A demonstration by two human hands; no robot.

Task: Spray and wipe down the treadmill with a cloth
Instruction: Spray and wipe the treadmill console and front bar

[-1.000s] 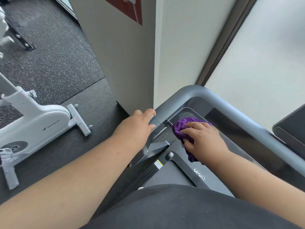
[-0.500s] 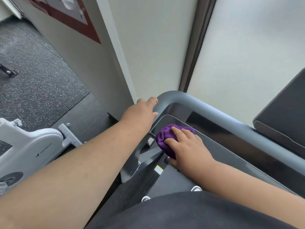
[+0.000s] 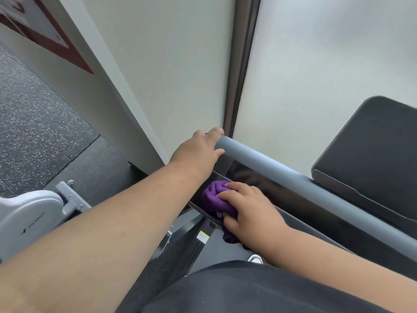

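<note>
The treadmill's grey handlebar (image 3: 282,175) runs from centre down to the right, above its dark glossy console panel (image 3: 293,199). My left hand (image 3: 198,150) grips the handlebar's left corner, fingers wrapped over the bar. My right hand (image 3: 250,211) holds a bunched purple cloth (image 3: 214,197) and presses it on the left end of the console panel. Part of the cloth hangs below my palm. No spray bottle is in view.
A white exercise bike (image 3: 29,213) stands on the speckled black floor (image 3: 33,132) at the left. A pale wall and frosted window with a dark frame (image 3: 239,71) are just behind the treadmill. A dark tilted panel (image 3: 370,150) sits at the right.
My left hand slid up along the bar to its corner. My right hand with the cloth stayed at the console's left end. The camera has swung to the right.
</note>
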